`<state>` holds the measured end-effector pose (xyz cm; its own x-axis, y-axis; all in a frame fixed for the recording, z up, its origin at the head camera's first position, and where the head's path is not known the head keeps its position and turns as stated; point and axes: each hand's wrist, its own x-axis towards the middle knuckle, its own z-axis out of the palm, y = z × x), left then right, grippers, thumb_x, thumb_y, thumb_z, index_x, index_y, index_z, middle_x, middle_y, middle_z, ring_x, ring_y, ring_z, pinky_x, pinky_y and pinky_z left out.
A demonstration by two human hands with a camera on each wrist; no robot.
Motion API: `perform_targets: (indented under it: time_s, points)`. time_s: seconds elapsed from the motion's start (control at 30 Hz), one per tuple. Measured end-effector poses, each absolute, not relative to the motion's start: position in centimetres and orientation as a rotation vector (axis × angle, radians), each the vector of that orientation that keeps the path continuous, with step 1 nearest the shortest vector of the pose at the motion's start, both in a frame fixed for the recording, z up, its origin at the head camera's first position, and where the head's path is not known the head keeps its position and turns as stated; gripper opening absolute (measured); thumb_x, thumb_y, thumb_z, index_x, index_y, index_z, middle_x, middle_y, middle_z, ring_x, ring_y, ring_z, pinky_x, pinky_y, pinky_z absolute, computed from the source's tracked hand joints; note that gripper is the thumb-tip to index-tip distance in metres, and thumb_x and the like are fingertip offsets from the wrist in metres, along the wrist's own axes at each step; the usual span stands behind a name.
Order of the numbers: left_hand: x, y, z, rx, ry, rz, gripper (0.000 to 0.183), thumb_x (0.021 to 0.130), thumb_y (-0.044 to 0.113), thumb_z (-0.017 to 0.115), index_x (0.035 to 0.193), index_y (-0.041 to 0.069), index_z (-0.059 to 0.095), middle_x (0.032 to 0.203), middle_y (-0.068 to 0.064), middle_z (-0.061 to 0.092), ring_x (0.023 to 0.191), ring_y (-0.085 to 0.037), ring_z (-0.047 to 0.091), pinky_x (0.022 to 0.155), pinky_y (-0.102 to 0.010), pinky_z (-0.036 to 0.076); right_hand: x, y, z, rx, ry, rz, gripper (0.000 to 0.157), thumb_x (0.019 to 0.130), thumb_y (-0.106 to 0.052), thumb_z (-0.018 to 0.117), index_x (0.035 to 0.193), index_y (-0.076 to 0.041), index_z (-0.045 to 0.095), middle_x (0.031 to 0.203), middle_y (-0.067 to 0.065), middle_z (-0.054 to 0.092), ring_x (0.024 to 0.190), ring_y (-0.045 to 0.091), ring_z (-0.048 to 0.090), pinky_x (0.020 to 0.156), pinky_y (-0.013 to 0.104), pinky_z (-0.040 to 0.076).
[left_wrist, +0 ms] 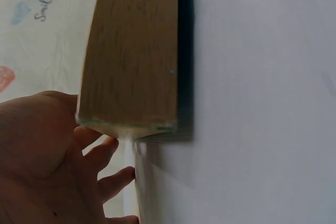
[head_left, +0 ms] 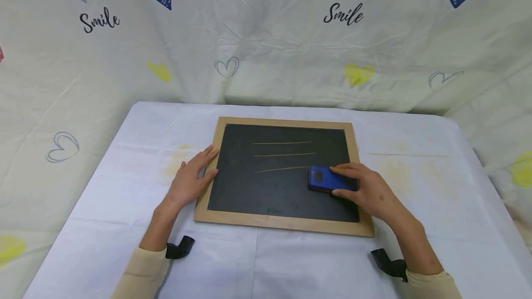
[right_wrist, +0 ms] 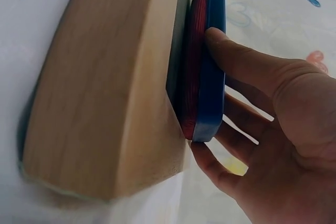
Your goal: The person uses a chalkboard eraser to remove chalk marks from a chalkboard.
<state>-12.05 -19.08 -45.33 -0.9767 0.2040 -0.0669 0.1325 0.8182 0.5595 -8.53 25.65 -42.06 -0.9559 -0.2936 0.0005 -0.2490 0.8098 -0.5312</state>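
Observation:
A small chalkboard with a light wooden frame lies on the white cloth. Three thin yellow chalk lines run across its upper half. My right hand grips a blue board eraser by its long sides, thumb on one and fingers on the other. Its red felt underside faces the board in the right wrist view. The eraser sits at the right end of the lowest line. My left hand rests against the frame's left side with fingers spread, thumb and fingertips touching the wood.
White cloth covers the table, with faint yellow smudges left of the board. More smudges and a thin yellow streak mark the cloth on the right. Behind hangs a backdrop printed with hearts and "Smile".

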Motion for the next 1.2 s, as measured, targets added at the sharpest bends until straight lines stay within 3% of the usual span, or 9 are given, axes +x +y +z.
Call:
perform_targets:
  time_s: [0.63, 1.2]
  points:
    - [-12.1, -19.1, -45.5, 0.269, 2.885, 0.863, 0.062, 0.105, 0.026, 0.063, 0.162, 0.017, 0.04, 0.173, -0.009, 0.03, 0.158, -0.044, 0.028, 0.123, -0.079, 0.01, -11.1, 25.4, -41.9, -0.427, 2.939, -0.773, 0.057, 0.09, -0.016, 0.082, 0.143, -0.007, 0.064, 0.143, 0.022, 0.061, 0.137, 0.048, 0.053, 0.109, 0.065, 0.047]
    - [-12.0, -18.9, -45.5, 0.249, 2.885, 0.872, 0.062, 0.105, 0.026, 0.062, 0.162, 0.018, 0.04, 0.173, -0.009, 0.029, 0.159, -0.044, 0.027, 0.122, -0.079, 0.01, -11.4, 24.6, -42.0, -0.394, 2.936, -0.722, 0.053, 0.092, -0.018, 0.08, 0.142, -0.008, 0.065, 0.149, 0.02, 0.059, 0.137, 0.049, 0.054, 0.107, 0.064, 0.049]
